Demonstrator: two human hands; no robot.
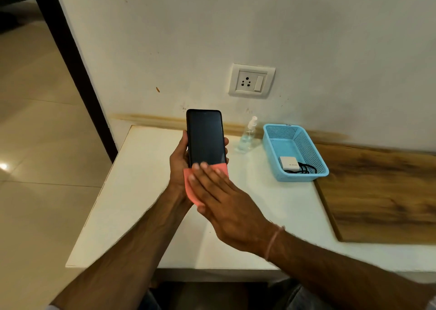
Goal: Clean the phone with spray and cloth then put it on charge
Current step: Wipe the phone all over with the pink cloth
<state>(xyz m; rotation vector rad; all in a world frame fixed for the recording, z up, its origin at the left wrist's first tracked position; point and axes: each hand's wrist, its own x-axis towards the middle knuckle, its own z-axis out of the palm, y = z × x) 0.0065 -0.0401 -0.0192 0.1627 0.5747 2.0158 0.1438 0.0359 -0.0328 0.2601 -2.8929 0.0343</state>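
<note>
Over the white table (132, 191), close to the middle of the view, the phone (205, 137) is held upright with its dark, unlit screen facing the camera. The left hand (179, 165) grips it from behind at the lower half: the thumb lies along the phone's nine o'clock edge and the fingertips curl round the three o'clock edge. At the phone's six o'clock end, the right hand (219, 198) lies flat with its fingers straight and close together, pressing a pink cloth (188, 187) against the bottom of the screen. The cloth shows on either side of those fingers and hangs below the phone's lower edge. A thin pale band (273, 241) circles the right wrist. At three o'clock from the phone, a clear spray bottle (247, 136) with a white nozzle stands upright on the table near the wall. Farther toward three o'clock sits a blue mesh basket (302, 177), and inside it lie a white charger (288, 164) and its coiled black cable (304, 168). At one o'clock from the phone, a white wall socket (251, 80) with a switch is set in the wall. At four o'clock, just beside the basket, a wooden board (377, 191) lies on the table.
</note>
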